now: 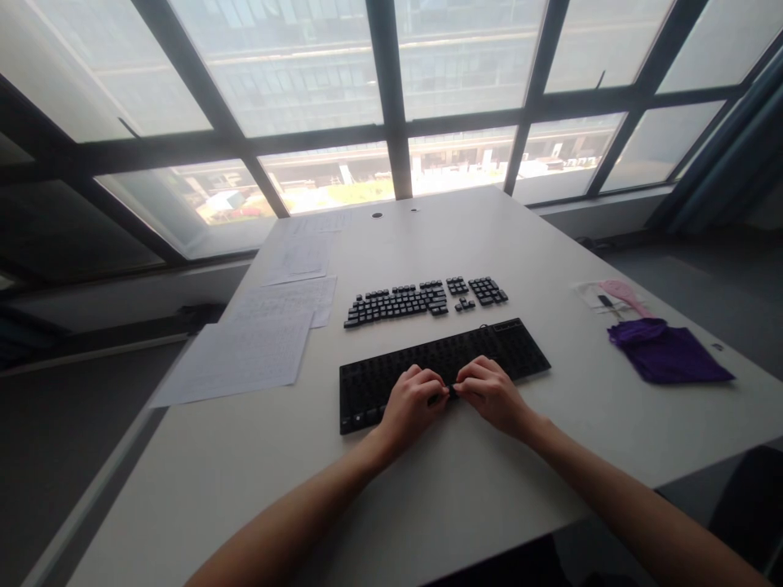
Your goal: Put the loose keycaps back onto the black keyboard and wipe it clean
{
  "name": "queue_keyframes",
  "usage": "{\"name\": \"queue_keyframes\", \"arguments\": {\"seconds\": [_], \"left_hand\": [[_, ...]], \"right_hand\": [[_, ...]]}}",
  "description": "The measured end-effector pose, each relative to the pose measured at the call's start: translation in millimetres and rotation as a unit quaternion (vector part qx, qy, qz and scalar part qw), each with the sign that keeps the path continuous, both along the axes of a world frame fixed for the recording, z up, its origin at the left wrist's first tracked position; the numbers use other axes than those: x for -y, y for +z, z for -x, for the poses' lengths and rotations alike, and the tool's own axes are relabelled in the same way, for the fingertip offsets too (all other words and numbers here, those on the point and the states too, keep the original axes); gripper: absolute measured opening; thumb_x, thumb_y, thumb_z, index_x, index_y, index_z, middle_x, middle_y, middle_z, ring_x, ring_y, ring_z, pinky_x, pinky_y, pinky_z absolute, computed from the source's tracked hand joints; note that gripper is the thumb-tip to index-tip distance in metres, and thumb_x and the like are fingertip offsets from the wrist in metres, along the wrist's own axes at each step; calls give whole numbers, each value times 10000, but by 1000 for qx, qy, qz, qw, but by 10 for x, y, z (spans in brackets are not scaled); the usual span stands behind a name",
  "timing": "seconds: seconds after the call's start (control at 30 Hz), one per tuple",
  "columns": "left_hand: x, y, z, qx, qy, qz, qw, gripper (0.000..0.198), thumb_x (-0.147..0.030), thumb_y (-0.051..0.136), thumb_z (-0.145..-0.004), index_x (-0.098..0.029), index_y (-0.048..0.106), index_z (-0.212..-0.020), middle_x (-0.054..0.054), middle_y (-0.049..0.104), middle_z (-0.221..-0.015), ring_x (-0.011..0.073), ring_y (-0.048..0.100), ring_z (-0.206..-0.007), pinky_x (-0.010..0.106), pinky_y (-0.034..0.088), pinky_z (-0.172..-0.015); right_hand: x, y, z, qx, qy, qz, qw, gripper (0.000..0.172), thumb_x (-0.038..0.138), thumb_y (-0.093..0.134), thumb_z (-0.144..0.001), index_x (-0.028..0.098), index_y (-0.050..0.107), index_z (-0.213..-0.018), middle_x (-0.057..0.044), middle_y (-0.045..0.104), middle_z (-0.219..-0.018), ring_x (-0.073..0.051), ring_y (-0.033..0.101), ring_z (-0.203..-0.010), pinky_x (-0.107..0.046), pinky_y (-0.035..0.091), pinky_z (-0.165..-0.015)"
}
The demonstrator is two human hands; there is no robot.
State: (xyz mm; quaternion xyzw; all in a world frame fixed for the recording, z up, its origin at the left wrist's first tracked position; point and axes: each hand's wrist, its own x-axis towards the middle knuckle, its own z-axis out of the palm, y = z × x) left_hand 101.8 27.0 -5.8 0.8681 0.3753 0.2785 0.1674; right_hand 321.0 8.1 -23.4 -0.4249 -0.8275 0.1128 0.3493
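Note:
A black keyboard (355, 391) lies slightly tilted on the white table, most of its surface bare of keycaps, with a few keycaps (358, 419) seated at its lower left corner. At the keyboard's front edge, my left hand (416, 399) and my right hand (489, 393) meet with fingers pinched. Between the fingertips is a small black keycap (452, 391), mostly covered by them. Whether it is pressed onto the board or held just above, I cannot tell. Beyond the keyboard, loose black keycaps (397, 304) are laid out in keyboard order in several groups.
Sheets of paper (245, 359) run along the table's left side. On the right lie a purple cloth pouch (673, 352), a pink item (621, 291) and a clear plastic bag (587, 293) with small tools. Large windows (458, 65) stand behind the table (428, 244).

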Motion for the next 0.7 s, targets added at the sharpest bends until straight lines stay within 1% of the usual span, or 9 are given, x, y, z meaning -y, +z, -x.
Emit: {"name": "queue_keyframes", "arguments": {"seconds": [0.1,0.23,0.33,0.43,0.57,0.63,0.7], "left_hand": [[3,9,-8,-12,8,0,1000,134,-185,709,-901,-223,744,-778,30,754,-912,204,575,-841,344,497,-779],[6,-3,-11,-22,4,-18,1000,127,-174,718,-894,-217,742,-776,26,747,-906,204,562,-846,341,497,-780],[0,-22,1,-29,-2,-36,999,153,-176,708,-906,-213,736,-760,25,743,-901,204,558,-844,346,496,-789],[-8,-35,16,-19,-9,-35,999,162,-198,698,-925,-218,736,-769,23,740,-904,199,558,-847,340,499,-788],[6,-42,15,-20,-4,-42,999,179,-206,673,-943,-210,722,-770,35,731,-910,202,557,-848,345,504,-788],[31,-39,9,-28,-2,-51,998,170,-201,659,-949,-208,718,-790,43,728,-919,205,562,-847,353,506,-791],[59,-27,7,-31,-3,-57,998,115,-209,662,-949,-212,729,-856,47,731,-939,211,575,-863,365,510,-806]], "right_hand": [[3,5,7,7,-9,-10,1000,246,235,624,-998,240,707,-766,-49,723,-957,-223,567,-970,-380,457,-856],[-4,-2,16,7,-4,-21,1000,241,224,641,-988,229,690,-752,-46,707,-933,-216,557,-955,-369,452,-849],[-8,-10,16,10,0,-25,1000,231,220,645,-986,225,684,-759,-43,702,-936,-215,555,-959,-371,450,-858],[-7,-13,10,13,-4,-22,1000,225,209,650,-981,223,681,-758,-43,696,-936,-218,556,-963,-370,454,-850],[2,-5,4,9,-5,-18,1000,211,211,657,-975,223,688,-767,-49,690,-936,-222,559,-960,-370,464,-839],[15,-1,2,5,0,-20,1000,194,207,651,-976,223,698,-789,-52,691,-944,-226,563,-962,-379,467,-846],[31,4,-4,-3,8,-23,1000,153,203,643,-977,225,713,-843,-54,695,-955,-228,571,-955,-390,469,-852]]}}
